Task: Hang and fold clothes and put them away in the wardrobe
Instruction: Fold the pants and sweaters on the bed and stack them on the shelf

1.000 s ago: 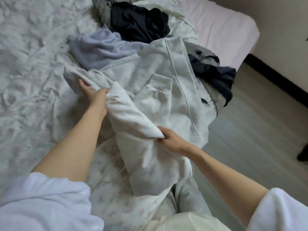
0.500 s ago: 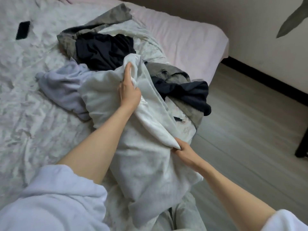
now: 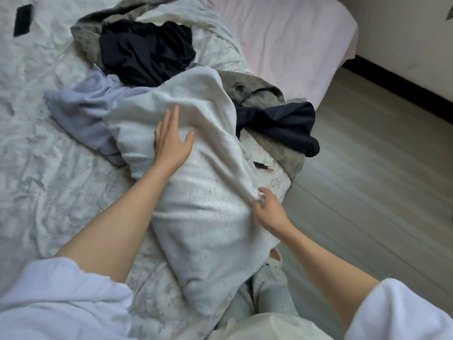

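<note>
On the rumpled floral bed [image 3: 49,148] beside grey plank floor [image 3: 367,180], left hand [image 3: 171,141] presses flat on white garment [image 3: 203,192]; right hand [image 3: 269,209] pinches its edge.

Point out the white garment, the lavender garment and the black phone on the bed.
white garment [image 3: 208,217], head view, its broad middle.
lavender garment [image 3: 83,106], head view, its bunched centre.
black phone [image 3: 22,20], head view, its flat face.

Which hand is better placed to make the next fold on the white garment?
Right. The right hand already pinches the white garment at its edge, so it could probably carry that edge across. The left hand lies flat on the cloth, suited to pinning it down.
</note>
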Tool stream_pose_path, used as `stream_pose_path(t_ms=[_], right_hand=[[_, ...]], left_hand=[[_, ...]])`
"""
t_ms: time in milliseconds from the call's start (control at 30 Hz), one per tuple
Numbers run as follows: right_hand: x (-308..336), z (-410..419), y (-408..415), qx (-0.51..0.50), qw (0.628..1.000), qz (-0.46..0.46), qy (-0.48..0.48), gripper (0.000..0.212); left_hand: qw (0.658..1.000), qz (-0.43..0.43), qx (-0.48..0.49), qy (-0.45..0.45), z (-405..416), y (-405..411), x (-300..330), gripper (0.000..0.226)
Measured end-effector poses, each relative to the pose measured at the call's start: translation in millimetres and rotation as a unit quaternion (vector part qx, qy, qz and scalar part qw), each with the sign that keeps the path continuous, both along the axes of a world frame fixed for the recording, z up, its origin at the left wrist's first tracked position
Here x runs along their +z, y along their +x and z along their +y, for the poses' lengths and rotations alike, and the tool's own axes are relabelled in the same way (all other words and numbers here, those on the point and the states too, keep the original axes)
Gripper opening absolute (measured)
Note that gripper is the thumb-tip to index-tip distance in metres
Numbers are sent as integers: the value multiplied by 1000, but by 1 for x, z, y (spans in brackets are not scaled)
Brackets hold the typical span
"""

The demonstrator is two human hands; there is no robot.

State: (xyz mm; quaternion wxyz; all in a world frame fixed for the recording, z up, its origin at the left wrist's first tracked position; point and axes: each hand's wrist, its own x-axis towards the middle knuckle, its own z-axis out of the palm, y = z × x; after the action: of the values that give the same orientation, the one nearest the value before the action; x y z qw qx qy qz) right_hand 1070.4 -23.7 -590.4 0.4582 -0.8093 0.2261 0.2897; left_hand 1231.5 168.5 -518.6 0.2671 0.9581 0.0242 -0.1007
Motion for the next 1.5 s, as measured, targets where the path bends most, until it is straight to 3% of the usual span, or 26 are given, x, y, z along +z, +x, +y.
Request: stream_pose_path(t_ms=[133, 333, 467, 567, 667, 767, 833, 933, 1100, 1333, 1500], right_hand=[[26, 12, 34, 2, 994, -104, 18, 57], [65, 33, 126, 16, 961, -269, -64, 62], [73, 41, 195, -11, 967, -249, -53, 73], [71, 45, 234, -73, 986, -145, 36, 81], [74, 51, 254, -140, 980, -62, 126, 49], [76, 58, 266, -149, 980, -72, 112, 27], [77, 64, 264, -158, 977, -112, 89, 24], [89, 86, 252, -128, 979, -156, 14, 30], [126, 126, 244, -73, 978, -190, -37, 19], [172, 232, 255, 93, 966, -238, 35, 20], [166, 328, 276, 176, 948, -253, 84, 28]], left_hand=[[993, 18, 119, 0, 38, -11, -7, 67], [936, 53, 313, -154, 93, 16, -12, 85], [888, 84, 371, -258, 114, 42, -31, 94], [860, 95, 394, -310, 124, 58, -45, 83], [827, 114, 407, -371, 136, 68, -56, 63], [835, 91, 380, -389, 135, 73, -51, 23], [838, 40, 380, -389, 129, 68, -41, 13], [812, -13, 408, -417, 139, 49, -20, 16], [782, -61, 440, -436, 175, 6, 13, 14], [716, -142, 540, -419, 254, -47, 52, 20], [674, -191, 585, -409, 323, -59, 57, 27]])
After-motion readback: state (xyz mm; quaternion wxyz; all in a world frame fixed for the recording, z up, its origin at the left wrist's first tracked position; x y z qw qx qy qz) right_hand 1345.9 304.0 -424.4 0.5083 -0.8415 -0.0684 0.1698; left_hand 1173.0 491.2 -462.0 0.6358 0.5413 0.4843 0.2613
